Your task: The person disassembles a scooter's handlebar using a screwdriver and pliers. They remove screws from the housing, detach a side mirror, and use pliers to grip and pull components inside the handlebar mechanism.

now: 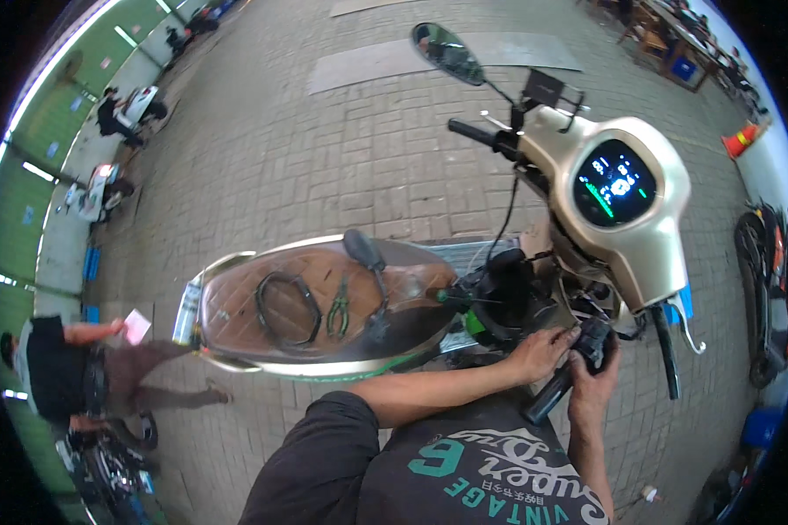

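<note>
My left hand [545, 354] reaches across from the lower middle, its fingers closed at a black handlebar switch housing [595, 341] with a black cylindrical grip [543, 398]. My right hand [597, 381] is wrapped round the same piece from the right side. They are just below the cream scooter's front cowl [630, 254], where its lit display [615, 179] faces up. On the brown quilted seat [228, 311] lie green-handled pliers [337, 319], a black looped cable or tube [261, 319] and a detached mirror [363, 249]. A dark opening with wiring [508, 289] is left of my hands.
At lower left a person [61, 372] with a pink paper [136, 325] walks behind the seat. Another person [114, 118] is beside parked white scooters [96, 197]. At right stand an orange cone [740, 138] and a dark kick scooter [753, 297]. Tables [674, 48] line the upper right.
</note>
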Available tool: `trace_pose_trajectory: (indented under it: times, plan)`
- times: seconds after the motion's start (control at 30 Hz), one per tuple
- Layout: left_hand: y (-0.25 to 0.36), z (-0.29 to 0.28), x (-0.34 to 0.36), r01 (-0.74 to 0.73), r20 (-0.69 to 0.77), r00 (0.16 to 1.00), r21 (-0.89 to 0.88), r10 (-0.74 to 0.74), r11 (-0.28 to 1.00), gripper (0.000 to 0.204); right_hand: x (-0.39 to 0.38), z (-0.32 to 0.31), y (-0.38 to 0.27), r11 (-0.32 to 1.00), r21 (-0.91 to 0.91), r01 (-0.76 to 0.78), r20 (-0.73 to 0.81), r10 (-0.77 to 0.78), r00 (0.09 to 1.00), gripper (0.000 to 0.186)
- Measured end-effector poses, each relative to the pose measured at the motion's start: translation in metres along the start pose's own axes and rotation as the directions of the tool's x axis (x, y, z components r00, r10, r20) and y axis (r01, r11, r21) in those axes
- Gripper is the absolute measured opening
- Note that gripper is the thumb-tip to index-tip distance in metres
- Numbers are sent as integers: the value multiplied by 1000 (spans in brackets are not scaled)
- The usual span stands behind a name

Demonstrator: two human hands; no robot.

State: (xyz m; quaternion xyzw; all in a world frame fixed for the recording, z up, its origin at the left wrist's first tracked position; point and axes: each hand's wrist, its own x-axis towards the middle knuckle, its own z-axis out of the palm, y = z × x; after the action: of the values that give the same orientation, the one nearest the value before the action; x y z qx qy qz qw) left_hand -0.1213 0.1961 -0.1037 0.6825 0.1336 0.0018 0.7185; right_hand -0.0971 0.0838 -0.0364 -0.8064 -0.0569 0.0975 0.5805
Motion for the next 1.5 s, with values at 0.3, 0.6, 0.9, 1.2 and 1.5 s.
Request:
trace_pose_trajectory:
  times: [0.3, 0.6, 0.9, 1.2, 1.5]
  plan:
    - [-55, -196, -80, 525, -514, 753, 92, -411, 846, 18, 24, 4, -10, 956, 288, -60, -79, 86, 993, 60]
    - [-95, -316, -127, 600, -704, 706, 656, 84, 457, 19, 26, -10, -8, 967, 242, -85, -21, 93, 995, 58]
    - [-119, -331, -111, 654, -658, 751, 730, -55, 198, 30, 18, -14, -11, 958, 279, -69, -48, 85, 995, 58]
    - [-107, -333, -114, 665, -656, 747, 730, -109, 161, 27, 22, -21, -3, 965, 251, -74, -31, 84, 996, 67]
    - [-113, -362, -115, 606, -636, 771, 718, -30, 343, 32, 25, -43, 6, 964, 230, -132, -13, 139, 990, 68]
